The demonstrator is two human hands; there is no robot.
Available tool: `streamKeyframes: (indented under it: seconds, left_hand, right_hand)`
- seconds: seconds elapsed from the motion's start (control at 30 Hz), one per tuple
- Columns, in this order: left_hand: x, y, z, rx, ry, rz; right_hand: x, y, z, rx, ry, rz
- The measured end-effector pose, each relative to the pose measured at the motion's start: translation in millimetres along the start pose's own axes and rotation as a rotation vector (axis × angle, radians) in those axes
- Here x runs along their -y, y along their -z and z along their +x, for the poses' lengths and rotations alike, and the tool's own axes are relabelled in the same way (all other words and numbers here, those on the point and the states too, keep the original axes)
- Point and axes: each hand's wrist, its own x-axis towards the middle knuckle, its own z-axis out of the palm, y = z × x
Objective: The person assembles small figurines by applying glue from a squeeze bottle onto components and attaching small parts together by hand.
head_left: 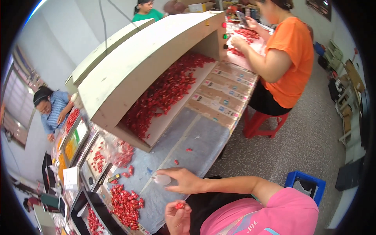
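My right hand [181,181] is closed around a small translucent squeeze bottle [162,179], its thin tip pointing left over the grey table. Just below it, at the near table edge, my left hand [178,219] pinches a small shiny red piece [180,206] between thumb and fingertips. A heap of similar red pieces [126,205] lies to the left of my hands. Two loose ones, one of them a red piece [176,162] just beyond my right hand, rest on the grey table surface [168,141].
A long beige machine [129,51] with a wide opening covers the far table, many red pieces inside. A black tray [80,217], a plastic bag of red pieces [122,152] and a white box [71,178] stand left. A person in orange [291,58] sits on a red stool [264,124].
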Motion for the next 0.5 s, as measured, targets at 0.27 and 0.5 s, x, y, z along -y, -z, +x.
streamKeyframes:
  seconds: [0.27, 0.5]
  left_hand:
    - [7, -3, -2, 0.042, 0.111, -0.102]
    - [14, -9, -7, 0.060, 0.156, -0.115]
  right_hand:
    - [-5, 96, 52, -0.147, 0.182, -0.435]
    - [-59, 110, 140, -0.180, 0.261, -0.624]
